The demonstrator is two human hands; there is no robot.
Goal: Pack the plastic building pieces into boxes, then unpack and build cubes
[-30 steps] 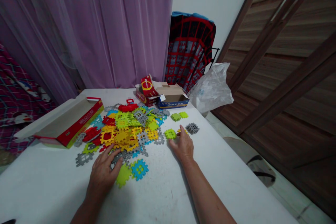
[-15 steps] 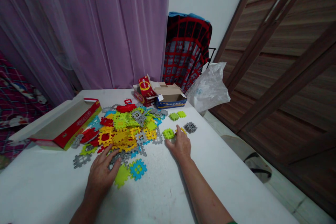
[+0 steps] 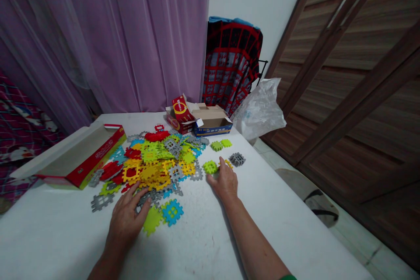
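Observation:
My left hand rests at the near edge of a heap of plastic interlocking tiles, fingers spread, touching grey and yellow tiles. Just right of its thumb lie a lime green tile and a blue tile with a green window centre. My right hand is low over the table, thumb and forefinger apart, beside a small green stack of tiles. Partly behind its fingers shows a yellow tile; the hand hides the rest. A grey tile stack stands to its right.
Two more green stacks lie farther back. An open red box is at the left of the white table. Red and blue boxes sit at the back. A plastic bag hangs by the right edge.
Both hands hold the same places on the table. The whole view has shifted very slightly; no tile has visibly moved.

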